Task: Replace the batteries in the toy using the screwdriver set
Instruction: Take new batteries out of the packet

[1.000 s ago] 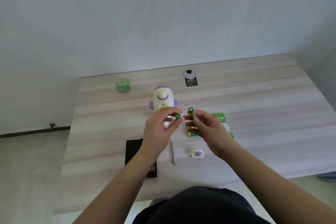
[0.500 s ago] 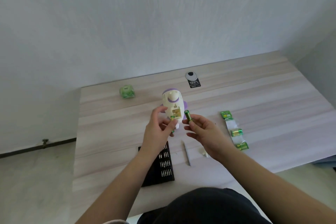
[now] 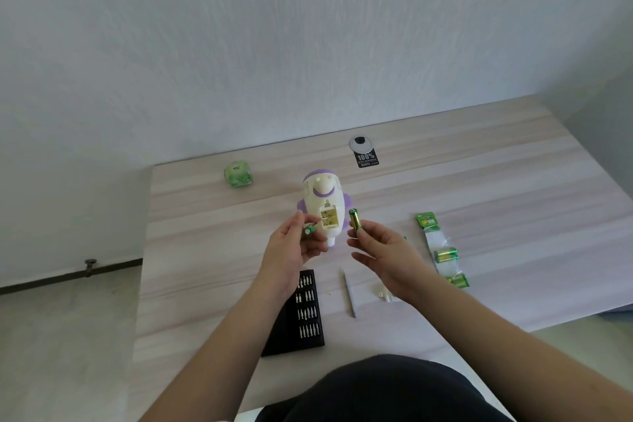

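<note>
A white and purple rocket toy [image 3: 322, 205] lies on the wooden table [image 3: 479, 202], its open battery compartment [image 3: 329, 218] facing up. My left hand [image 3: 296, 245] pinches a green battery [image 3: 309, 230] just left of the compartment. My right hand [image 3: 380, 247] pinches a second green and gold battery [image 3: 355, 223] upright, just right of the toy. A black screwdriver bit case [image 3: 301, 313] lies open under my left forearm. The slim grey screwdriver [image 3: 350, 295] lies between my wrists.
A torn battery pack [image 3: 442, 248] with two batteries lies to the right. A small white cover piece [image 3: 383, 294] sits by my right wrist. A green cube [image 3: 238, 175] and a black tag [image 3: 366, 159] lie at the back.
My view shifted and the toy's open compartment now shows. Both hands moved apart and slightly lower, the left battery now beside the compartment, the right one held upright.
</note>
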`<state>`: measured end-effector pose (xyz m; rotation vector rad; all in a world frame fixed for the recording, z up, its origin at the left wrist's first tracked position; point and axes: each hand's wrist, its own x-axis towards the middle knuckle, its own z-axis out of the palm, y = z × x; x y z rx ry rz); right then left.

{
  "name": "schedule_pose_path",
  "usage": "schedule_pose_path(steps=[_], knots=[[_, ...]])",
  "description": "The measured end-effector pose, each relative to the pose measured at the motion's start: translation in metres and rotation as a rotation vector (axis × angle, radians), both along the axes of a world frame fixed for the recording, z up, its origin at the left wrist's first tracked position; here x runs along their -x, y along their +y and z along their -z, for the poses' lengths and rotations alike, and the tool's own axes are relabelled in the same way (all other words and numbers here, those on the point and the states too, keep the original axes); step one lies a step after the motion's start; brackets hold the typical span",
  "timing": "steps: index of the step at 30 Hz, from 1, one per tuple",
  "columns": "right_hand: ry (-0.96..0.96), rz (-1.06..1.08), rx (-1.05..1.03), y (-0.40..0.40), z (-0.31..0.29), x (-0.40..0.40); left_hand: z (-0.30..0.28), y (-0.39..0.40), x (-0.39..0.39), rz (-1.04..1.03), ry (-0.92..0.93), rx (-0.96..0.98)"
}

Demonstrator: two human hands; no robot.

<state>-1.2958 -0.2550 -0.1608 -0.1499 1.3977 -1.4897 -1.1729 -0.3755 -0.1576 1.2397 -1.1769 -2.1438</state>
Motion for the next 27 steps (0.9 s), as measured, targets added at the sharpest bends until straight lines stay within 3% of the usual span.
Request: schedule_pose_path(steps=[4,14,23,27], knots=[[0.029,-0.058,-0.003,0.0,0.001,0.009,0.001,0.002,0.01,-0.02,-0.023,-0.059],[0.06,-0.115,-0.023,-0.001,0.001,0.021,0.009,0.003,0.021,-0.02,-0.071,0.083],[0.065,-0.117,-0.052,-0.018,0.001,0.024,0.027,-0.007,0.014,0.076,-0.241,0.502],[0.046,-0.075,-0.025,-0.022,0.002,0.026,0.038,-0.014,0.014,0.104,-0.239,0.533]])
